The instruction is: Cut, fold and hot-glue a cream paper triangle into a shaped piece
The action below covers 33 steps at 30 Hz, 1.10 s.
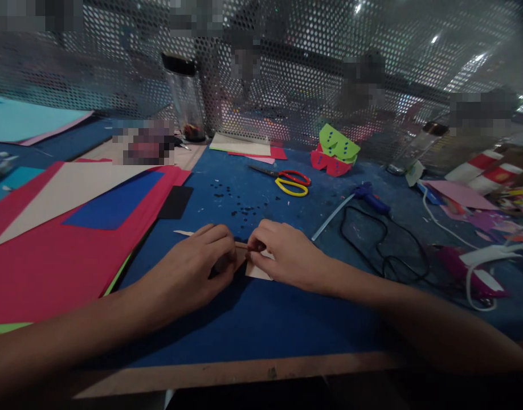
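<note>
A small piece of cream paper [257, 272] lies on the blue tabletop, partly hidden under my fingers. My left hand [212, 256] is closed in a pinch at the paper's left side. Opposite it, my right hand [282, 250] pinches the paper's upper edge, fingers bent, with the fingertips of both hands close together. Just beyond my hands lie small black dots [244, 212] of paper. Farther out are scissors [287, 177] with one red and one yellow handle. A thin pale paper strip [183, 232] pokes out beside my left hand.
Red, cream and blue sheets [43, 267] cover the left side, with a black piece [175, 202] at their edge. At right are a blue glue gun [372, 199], its cord and a white cable. Green and red cut-paper pieces [336, 149] stand near the perforated metal screen [287, 74].
</note>
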Each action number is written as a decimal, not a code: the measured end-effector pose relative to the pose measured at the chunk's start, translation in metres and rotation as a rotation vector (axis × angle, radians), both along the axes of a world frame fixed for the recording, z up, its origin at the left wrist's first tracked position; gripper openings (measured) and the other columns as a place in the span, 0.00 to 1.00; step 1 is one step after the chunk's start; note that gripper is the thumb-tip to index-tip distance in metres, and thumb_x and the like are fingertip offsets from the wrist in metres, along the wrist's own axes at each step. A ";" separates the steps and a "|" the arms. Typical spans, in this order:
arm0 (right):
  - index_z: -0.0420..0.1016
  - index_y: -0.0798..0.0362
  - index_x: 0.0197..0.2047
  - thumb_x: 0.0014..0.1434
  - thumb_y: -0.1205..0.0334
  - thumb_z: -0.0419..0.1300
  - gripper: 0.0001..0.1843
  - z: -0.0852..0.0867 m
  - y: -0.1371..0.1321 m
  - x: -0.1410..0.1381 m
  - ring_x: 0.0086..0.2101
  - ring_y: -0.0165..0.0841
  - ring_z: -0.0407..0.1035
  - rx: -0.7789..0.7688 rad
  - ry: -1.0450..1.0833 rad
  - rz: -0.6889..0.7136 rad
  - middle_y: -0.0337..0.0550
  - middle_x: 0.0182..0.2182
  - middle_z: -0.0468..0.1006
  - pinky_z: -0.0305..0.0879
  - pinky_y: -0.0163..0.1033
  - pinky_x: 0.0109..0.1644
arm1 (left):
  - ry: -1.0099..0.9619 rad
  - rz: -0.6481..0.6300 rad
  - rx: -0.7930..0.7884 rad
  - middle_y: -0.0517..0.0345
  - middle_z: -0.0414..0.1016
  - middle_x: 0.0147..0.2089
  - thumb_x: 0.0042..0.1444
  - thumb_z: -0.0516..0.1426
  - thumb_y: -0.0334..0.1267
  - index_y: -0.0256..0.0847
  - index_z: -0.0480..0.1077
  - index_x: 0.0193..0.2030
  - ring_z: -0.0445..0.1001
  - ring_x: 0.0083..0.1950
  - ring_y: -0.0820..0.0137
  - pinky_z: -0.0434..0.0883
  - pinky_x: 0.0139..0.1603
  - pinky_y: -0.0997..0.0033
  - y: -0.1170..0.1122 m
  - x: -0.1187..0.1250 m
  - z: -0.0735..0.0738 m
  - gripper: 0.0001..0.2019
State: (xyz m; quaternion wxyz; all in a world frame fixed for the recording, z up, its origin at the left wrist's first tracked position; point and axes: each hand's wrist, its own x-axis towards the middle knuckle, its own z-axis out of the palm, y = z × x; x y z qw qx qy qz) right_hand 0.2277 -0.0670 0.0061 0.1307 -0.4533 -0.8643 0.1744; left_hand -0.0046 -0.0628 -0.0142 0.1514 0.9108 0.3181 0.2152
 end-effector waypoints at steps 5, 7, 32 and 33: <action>0.77 0.52 0.42 0.69 0.64 0.62 0.03 -0.001 0.000 -0.001 0.40 0.33 0.67 -0.004 0.007 -0.009 0.41 0.42 0.77 0.57 0.39 0.45 | -0.008 -0.002 0.029 0.57 0.72 0.37 0.71 0.53 0.33 0.42 0.67 0.34 0.71 0.38 0.66 0.66 0.41 0.64 0.001 0.001 0.001 0.12; 0.77 0.52 0.42 0.69 0.64 0.61 0.03 -0.001 0.000 -0.001 0.40 0.34 0.68 -0.005 0.000 -0.014 0.41 0.42 0.78 0.57 0.39 0.45 | -0.011 -0.011 0.039 0.57 0.72 0.37 0.70 0.54 0.32 0.42 0.67 0.34 0.72 0.39 0.66 0.66 0.41 0.64 0.001 0.001 0.002 0.10; 0.77 0.52 0.43 0.68 0.65 0.62 0.02 -0.008 0.002 -0.001 0.41 0.34 0.69 0.022 0.007 -0.007 0.42 0.42 0.78 0.58 0.40 0.45 | -0.020 -0.217 0.028 0.54 0.82 0.50 0.73 0.55 0.31 0.46 0.77 0.52 0.81 0.49 0.67 0.76 0.49 0.68 0.013 -0.018 -0.001 0.10; 0.77 0.52 0.43 0.68 0.66 0.61 0.02 -0.008 0.002 -0.001 0.42 0.34 0.69 0.024 0.008 -0.007 0.42 0.42 0.79 0.58 0.40 0.46 | -0.019 -0.228 0.033 0.54 0.82 0.50 0.73 0.55 0.31 0.46 0.77 0.52 0.81 0.50 0.67 0.76 0.49 0.68 0.014 -0.018 -0.002 0.10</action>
